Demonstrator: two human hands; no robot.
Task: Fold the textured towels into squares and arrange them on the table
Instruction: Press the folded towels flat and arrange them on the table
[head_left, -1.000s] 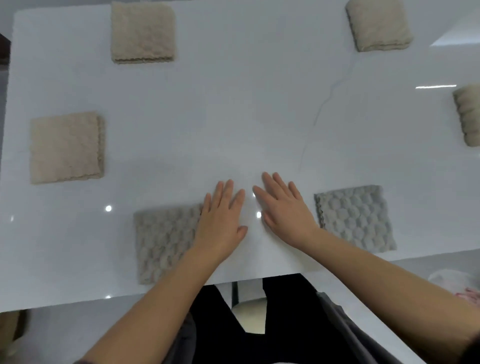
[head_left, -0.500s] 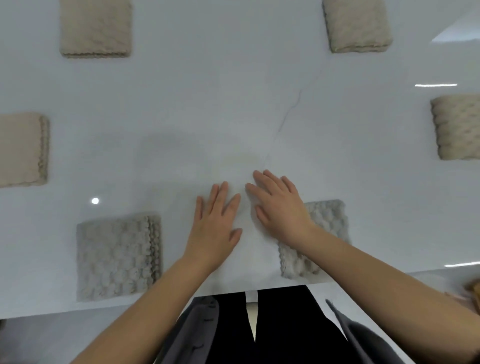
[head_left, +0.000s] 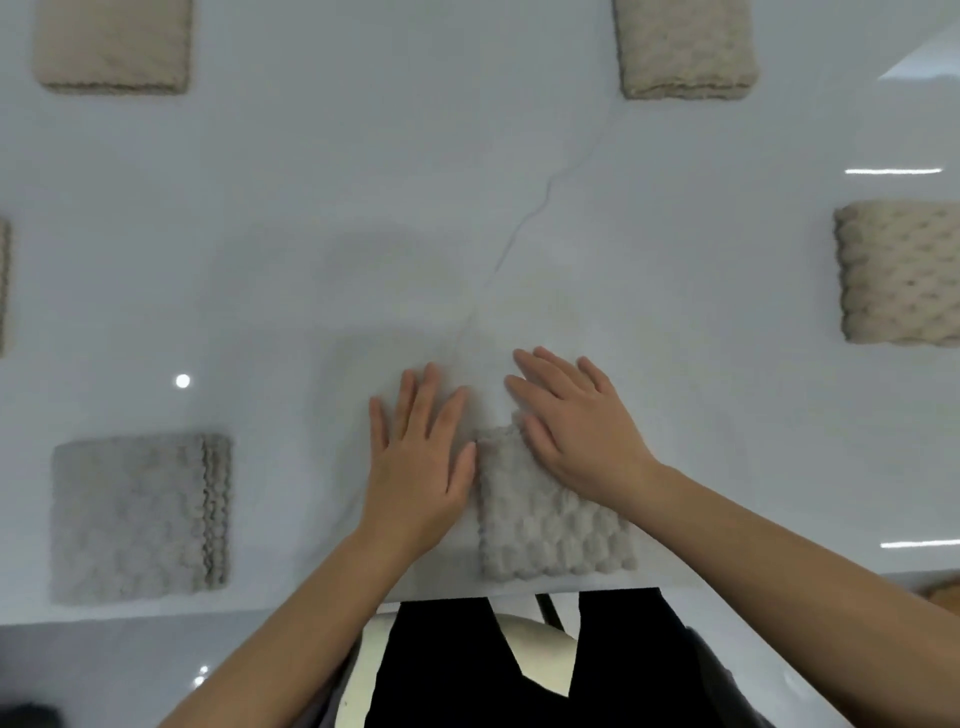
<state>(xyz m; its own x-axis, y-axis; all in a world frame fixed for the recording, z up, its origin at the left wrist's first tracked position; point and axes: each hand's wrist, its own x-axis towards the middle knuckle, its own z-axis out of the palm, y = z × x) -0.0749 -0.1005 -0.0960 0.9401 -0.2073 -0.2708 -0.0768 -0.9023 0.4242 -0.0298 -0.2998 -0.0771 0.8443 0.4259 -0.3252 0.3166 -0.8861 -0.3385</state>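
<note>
I look and find no words, numbers, labels or signs that I can read. There are none on the towels (head_left: 550, 519) and none on the bench (head_left: 363, 182).
</note>
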